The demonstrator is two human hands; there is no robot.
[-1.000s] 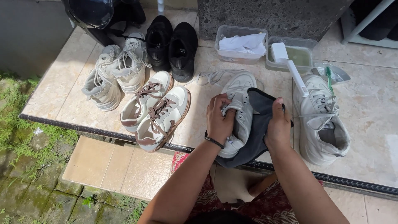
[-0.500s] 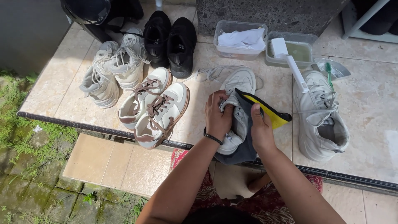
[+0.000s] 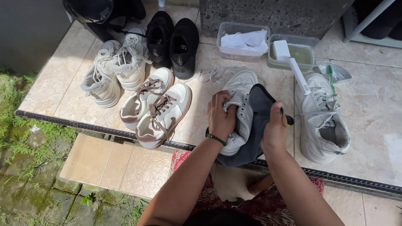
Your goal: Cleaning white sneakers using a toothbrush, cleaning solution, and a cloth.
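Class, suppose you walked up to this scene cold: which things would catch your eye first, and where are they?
At the centre, the left hand grips a white sneaker while the right hand presses a dark grey cloth against it. To their left, pairs of sneakers and black shoes crowd the tiled ledge; a white brush rests across a tub behind.

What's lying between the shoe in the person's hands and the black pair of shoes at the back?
In the head view, a loose pale shoelace lies on the tiles between the held white shoe and the black pair; otherwise that stretch is bare tile.
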